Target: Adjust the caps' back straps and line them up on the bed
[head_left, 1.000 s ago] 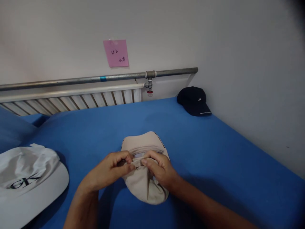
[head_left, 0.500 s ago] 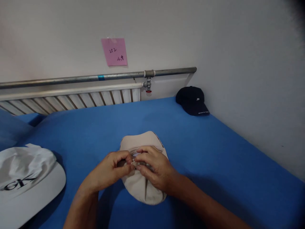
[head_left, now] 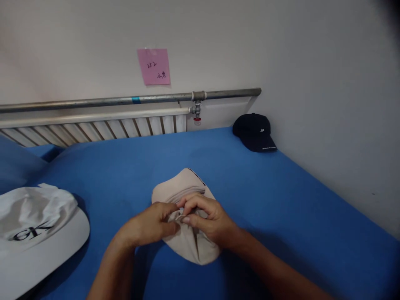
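A beige cap (head_left: 203,252) lies on the blue surface with its brim pointing away from me and tilted a little to the left. Both of my hands are at its strap, over the cap's opening. My right hand (head_left: 208,218) pinches the strap between thumb and fingers. From the left side, my left hand (head_left: 153,223) holds the cap by the same spot, its thumb and index finger bent toward a small metal fastener (head_left: 180,214). Fingers hide part of the strap and the fastener's details.
A white cap (head_left: 59,237) with black lettering rests at the left. Against the right wall sits a black cap (head_left: 252,130). Behind the blue surface (head_left: 137,166) run a white radiator (head_left: 125,128) and a metal pipe (head_left: 103,101). A pink note (head_left: 154,66) hangs on the wall.
The beige cap has turned slightly, its brim swinging left. My right fingers have closed in on the strap, and my left fingers have shifted a little around the fastener.
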The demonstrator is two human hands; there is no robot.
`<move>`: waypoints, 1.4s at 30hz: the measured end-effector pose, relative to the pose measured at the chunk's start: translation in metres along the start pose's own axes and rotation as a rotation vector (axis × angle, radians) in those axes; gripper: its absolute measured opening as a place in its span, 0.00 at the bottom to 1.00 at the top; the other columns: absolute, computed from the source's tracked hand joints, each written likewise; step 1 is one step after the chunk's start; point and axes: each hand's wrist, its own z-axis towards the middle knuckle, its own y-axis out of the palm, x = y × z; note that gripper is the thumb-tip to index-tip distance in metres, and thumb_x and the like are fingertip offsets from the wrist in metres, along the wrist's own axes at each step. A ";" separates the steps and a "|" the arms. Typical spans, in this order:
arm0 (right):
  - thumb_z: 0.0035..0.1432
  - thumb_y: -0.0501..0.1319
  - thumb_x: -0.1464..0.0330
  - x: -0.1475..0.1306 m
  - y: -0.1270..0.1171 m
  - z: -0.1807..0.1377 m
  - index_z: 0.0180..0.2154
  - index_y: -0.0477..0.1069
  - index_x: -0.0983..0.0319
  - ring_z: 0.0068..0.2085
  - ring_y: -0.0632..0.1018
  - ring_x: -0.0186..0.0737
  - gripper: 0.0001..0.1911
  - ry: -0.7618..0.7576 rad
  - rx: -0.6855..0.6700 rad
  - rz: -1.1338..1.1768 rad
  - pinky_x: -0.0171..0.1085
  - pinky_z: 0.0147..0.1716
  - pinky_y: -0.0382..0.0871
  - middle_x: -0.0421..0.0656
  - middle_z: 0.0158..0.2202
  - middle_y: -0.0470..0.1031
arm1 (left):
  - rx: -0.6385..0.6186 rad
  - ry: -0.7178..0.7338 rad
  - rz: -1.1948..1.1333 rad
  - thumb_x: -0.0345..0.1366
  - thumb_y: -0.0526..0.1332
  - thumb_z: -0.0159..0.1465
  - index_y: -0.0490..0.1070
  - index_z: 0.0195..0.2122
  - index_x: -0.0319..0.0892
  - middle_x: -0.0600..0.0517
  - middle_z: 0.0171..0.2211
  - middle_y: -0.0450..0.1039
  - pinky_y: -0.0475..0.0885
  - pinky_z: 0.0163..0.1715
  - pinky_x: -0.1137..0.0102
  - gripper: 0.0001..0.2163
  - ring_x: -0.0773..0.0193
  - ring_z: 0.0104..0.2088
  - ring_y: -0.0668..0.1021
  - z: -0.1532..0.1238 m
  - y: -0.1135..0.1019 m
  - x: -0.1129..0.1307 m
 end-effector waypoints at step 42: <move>0.52 0.61 0.73 -0.008 -0.008 0.005 0.27 0.71 0.60 0.45 0.75 0.39 0.03 0.023 -0.078 -0.033 0.42 0.49 0.67 0.44 0.42 0.75 | 0.291 0.045 -0.845 0.29 0.71 0.47 0.75 0.35 0.42 0.56 0.29 0.73 0.65 0.30 0.74 0.14 0.71 0.28 0.72 0.006 0.001 0.000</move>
